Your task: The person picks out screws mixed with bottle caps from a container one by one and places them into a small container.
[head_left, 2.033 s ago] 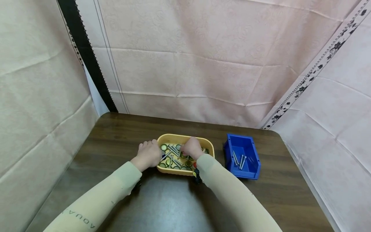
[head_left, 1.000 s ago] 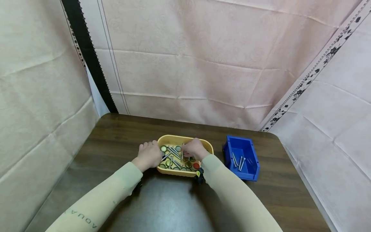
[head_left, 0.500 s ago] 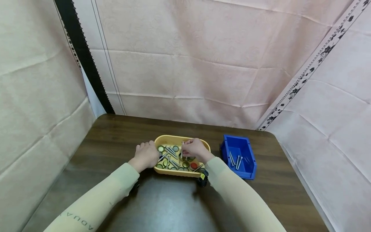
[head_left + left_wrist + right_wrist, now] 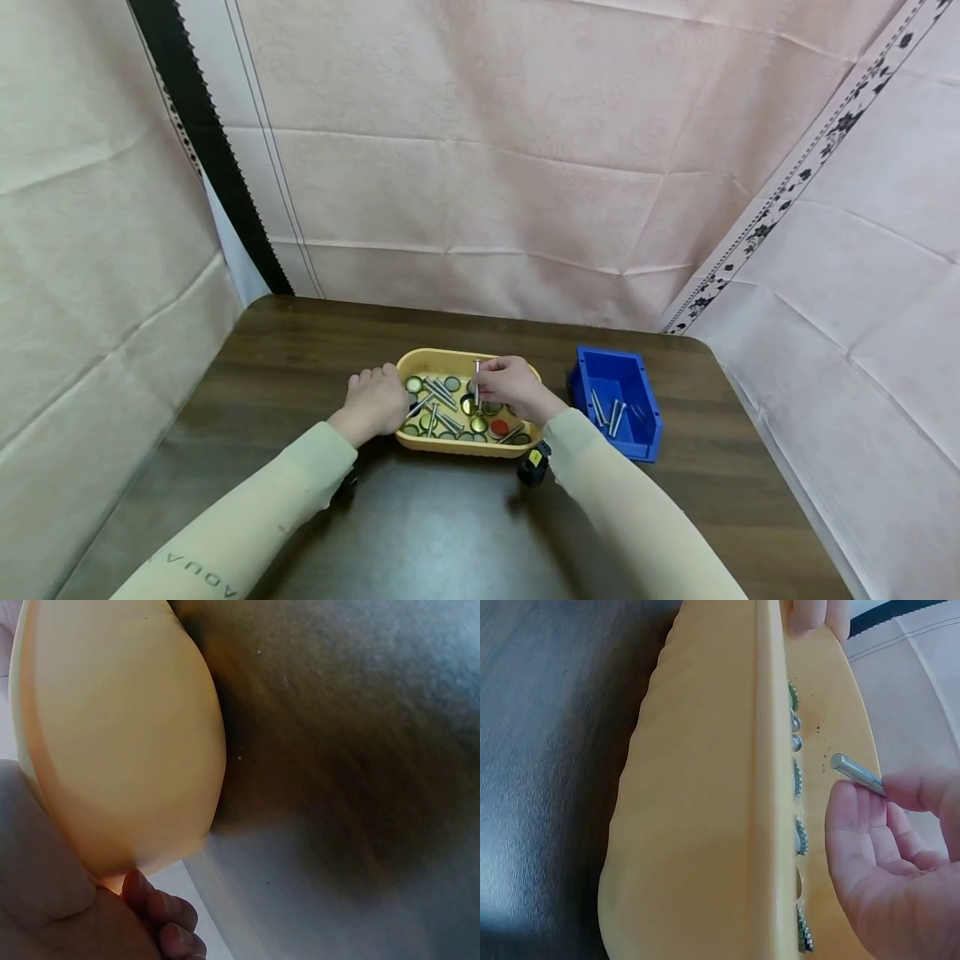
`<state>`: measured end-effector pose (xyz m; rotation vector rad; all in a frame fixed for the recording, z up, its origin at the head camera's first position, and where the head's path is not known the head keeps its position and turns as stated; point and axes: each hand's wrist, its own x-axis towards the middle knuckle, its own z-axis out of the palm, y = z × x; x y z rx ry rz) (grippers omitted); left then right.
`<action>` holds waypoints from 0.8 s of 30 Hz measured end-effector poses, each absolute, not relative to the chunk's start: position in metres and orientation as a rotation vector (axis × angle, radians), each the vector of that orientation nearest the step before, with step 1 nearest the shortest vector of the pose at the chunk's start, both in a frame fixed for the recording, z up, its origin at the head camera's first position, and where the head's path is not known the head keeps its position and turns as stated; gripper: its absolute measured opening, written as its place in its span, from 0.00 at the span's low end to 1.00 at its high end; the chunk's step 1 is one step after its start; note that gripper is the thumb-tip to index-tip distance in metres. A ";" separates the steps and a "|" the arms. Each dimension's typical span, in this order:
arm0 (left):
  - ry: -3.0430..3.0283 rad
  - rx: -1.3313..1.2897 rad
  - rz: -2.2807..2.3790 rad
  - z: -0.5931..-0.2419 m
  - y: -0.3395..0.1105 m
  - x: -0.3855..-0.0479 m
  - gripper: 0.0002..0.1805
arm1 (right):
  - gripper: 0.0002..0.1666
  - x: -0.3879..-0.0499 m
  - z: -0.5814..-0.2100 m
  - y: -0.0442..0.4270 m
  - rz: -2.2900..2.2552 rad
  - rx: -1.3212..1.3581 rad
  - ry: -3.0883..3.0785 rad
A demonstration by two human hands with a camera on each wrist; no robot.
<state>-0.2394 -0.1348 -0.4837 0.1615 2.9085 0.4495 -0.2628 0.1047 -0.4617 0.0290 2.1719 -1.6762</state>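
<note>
My left hand (image 4: 373, 402) grips the left end of a yellow tray (image 4: 457, 447). In the left wrist view its curled fingers (image 4: 171, 913) lie against the tray's end wall (image 4: 127, 735). Over the tray, my right hand (image 4: 516, 386) pinches a silver bolt (image 4: 477, 383) between thumb and fingers. The right wrist view shows the bolt's shank (image 4: 859, 774) poking out of the pinch, above the tray floor. Inside the tray lie several bottle caps, one of them a red cap (image 4: 498, 427), mixed with several loose bolts (image 4: 439, 392).
A blue bin (image 4: 649, 425) stands right of the tray, holding a few bolts (image 4: 617, 418). Both containers sit on a dark wooden table (image 4: 315, 350). Pale cloth (image 4: 465, 183) hangs behind the table and along both sides.
My right hand, first down among the caps and bolts, has come up with one bolt pinched upright and shifted slightly right. My left hand has kept its grip on the tray.
</note>
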 end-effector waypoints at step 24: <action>2.912 0.145 0.480 -0.486 -0.135 -0.237 0.17 | 0.19 -0.250 -0.432 0.156 -1.673 0.073 2.243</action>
